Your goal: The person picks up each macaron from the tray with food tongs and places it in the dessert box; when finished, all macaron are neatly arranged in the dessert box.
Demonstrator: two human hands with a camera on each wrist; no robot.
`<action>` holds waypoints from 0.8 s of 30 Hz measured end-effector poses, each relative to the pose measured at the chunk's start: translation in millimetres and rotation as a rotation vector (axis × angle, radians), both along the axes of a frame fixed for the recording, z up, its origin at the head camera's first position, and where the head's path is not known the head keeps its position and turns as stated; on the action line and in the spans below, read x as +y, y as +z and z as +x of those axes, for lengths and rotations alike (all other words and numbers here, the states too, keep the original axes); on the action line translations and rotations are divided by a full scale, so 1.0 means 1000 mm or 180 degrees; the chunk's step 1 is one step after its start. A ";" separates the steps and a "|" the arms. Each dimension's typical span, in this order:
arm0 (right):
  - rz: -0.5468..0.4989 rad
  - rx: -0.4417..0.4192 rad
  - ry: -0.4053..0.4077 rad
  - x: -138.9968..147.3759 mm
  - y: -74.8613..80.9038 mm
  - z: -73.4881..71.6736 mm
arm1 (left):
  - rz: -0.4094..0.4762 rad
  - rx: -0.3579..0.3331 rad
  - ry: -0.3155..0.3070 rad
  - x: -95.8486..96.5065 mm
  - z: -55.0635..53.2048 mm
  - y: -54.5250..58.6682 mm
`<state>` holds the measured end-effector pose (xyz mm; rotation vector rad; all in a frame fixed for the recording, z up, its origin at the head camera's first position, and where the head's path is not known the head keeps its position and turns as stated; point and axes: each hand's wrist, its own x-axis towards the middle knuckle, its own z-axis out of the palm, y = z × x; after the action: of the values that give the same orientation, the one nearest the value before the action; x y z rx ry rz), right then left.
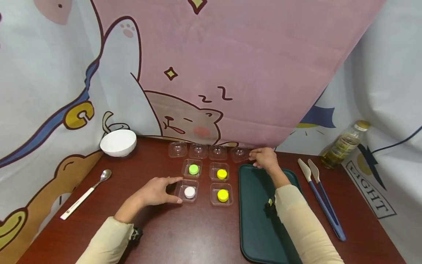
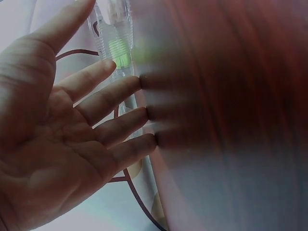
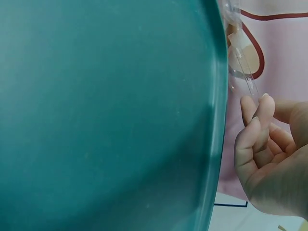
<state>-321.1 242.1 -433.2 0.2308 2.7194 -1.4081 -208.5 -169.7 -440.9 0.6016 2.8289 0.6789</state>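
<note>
My right hand (image 1: pixel 265 159) pinches the edge of a clear plastic lid (image 1: pixel 240 154), the rightmost in a row of domed lids along the table's back edge. Thumb and fingertips meet on its rim in the right wrist view. My left hand (image 1: pixel 159 191), fingers spread and nearly straight, lies beside a clear square box (image 1: pixel 180 190) that has a round white piece (image 1: pixel 189 192) in it. Behind that stands a box with a round green piece (image 1: pixel 193 169). To the right, two more boxes hold round yellow pieces (image 1: pixel 222 195).
A dark green tray (image 1: pixel 257 220) lies beneath my right forearm. Right of it are blue-handled tongs (image 1: pixel 324 201) and an oil bottle (image 1: pixel 344 145). A white bowl (image 1: pixel 118 143) and a long-handled spoon (image 1: pixel 85 194) are at the left. A printed cloth (image 1: pixel 247 73) hangs behind the table.
</note>
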 end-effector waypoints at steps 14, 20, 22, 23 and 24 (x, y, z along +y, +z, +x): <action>-0.0010 -0.0054 0.0170 0.015 0.013 0.020 | -0.0018 0.0004 0.0028 -0.001 -0.001 0.000; -0.0176 -0.0064 0.0187 0.013 0.020 0.028 | -0.0005 -0.0010 0.0013 0.000 0.001 0.001; -0.0252 -0.0076 0.0205 0.012 0.023 0.031 | -0.0015 -0.0019 0.0000 0.001 0.001 0.002; -0.0282 -0.0077 0.0219 0.011 0.025 0.032 | -0.0013 -0.0024 -0.0003 0.001 0.001 0.002; -0.0310 -0.0071 0.0223 0.010 0.026 0.034 | -0.0023 -0.0011 -0.0023 0.001 0.001 0.002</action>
<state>-287.0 252.5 -406.9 0.1429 2.6054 -1.5043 -207.8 -168.7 -438.6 0.6087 2.8234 0.6676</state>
